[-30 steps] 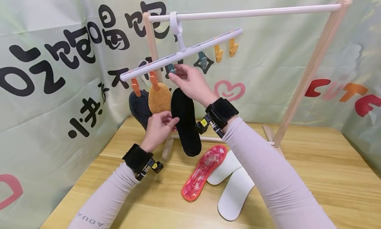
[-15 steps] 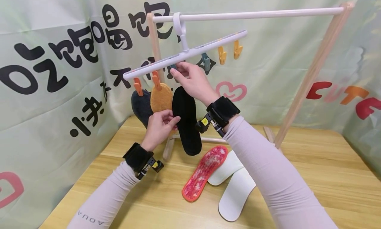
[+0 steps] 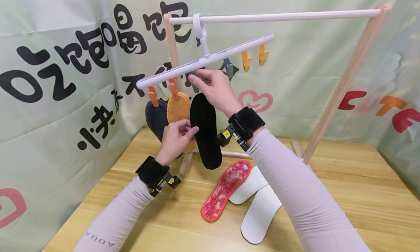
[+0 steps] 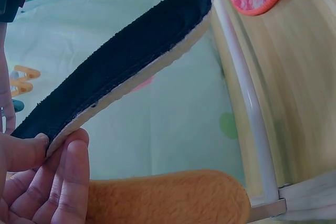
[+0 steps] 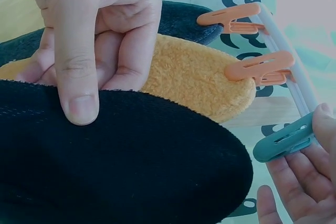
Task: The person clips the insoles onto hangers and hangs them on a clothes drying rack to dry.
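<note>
My left hand [image 3: 177,139] pinches the edge of a black insole [image 3: 206,135] between thumb and fingers, holding it upright below the hanger [image 3: 226,53]. In the left wrist view the insole's pale underside [image 4: 136,80] shows. My right hand [image 3: 214,86] grips a teal clip [image 5: 283,139] on the hanger, thumb on one side and fingers on the other. The insole's rounded top end lies just below that clip in the head view. To the left, an orange clip [image 3: 174,89] holds a yellow fuzzy insole [image 3: 178,108], and another orange clip [image 3: 152,97] holds a dark grey one [image 3: 155,117].
The hanger hooks over the white rod [image 3: 279,16] of a wooden stand and tilts. A second teal clip [image 3: 228,68] and two yellow clips [image 3: 247,62] hang at its right. A red insole [image 3: 226,190] and two white insoles [image 3: 260,215] lie on the wooden table [image 3: 354,193].
The black insole and my left hand have risen slightly toward the teal clip. My right hand keeps its grip on that clip. The whole head view has shifted a little.
</note>
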Demonstrator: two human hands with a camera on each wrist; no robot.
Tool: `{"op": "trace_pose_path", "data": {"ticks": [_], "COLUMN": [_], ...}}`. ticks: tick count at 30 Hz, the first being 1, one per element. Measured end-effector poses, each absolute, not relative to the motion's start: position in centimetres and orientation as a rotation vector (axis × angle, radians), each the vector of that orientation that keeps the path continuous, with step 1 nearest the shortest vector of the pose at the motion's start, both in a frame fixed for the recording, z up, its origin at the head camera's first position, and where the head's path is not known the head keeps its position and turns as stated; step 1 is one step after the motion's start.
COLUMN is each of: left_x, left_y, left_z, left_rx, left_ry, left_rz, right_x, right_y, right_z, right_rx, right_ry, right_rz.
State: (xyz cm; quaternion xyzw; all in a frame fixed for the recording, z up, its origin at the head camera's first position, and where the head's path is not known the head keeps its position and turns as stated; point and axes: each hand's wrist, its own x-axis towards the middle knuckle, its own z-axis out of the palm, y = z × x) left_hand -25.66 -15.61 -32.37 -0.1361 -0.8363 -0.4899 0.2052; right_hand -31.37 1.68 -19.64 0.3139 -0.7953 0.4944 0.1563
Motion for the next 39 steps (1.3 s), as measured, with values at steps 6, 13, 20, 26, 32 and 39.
{"op": "trace_pose_path", "data": {"ticks": [6,13,20,26,32,39], "left_x": [-25.74,-25.67,-25.68,-25.74,-25.86,-25.85], "left_y": [-15.62,-15.6,-15.54,-15.49,-15.53,-15.52], "left_z": [-32.43,-32.4,-32.4,-32.41,-32.44,-32.31], "left_rx": [-0.402,-0.397,-0.399,-0.394,-0.399,-0.407], "left_ry": [-2.317,-2.324,-2.334,-2.327,-2.31,-2.295], "left_rz": [-1.357,-1.354,-1.353,-1.365,-1.366,-1.376], "right_x": [-31.43,-31.29,-31.28,-31.22,-31.19,-31.29], "right_y": [1.68,1.73,1.79,1.82,1.87,2.0], "right_z": [-19.69,-19.69,-19.7,-19.63,-19.61,-19.73], "right_rx": [0.855,0.822,0.796,0.782,0.785,0.797], "right_ry": [-2.259,-2.247,-2.24,-2.226,-2.206,-2.186], "right_rz": [1.417,1.393,1.392,1.4,1.403,1.397]}}
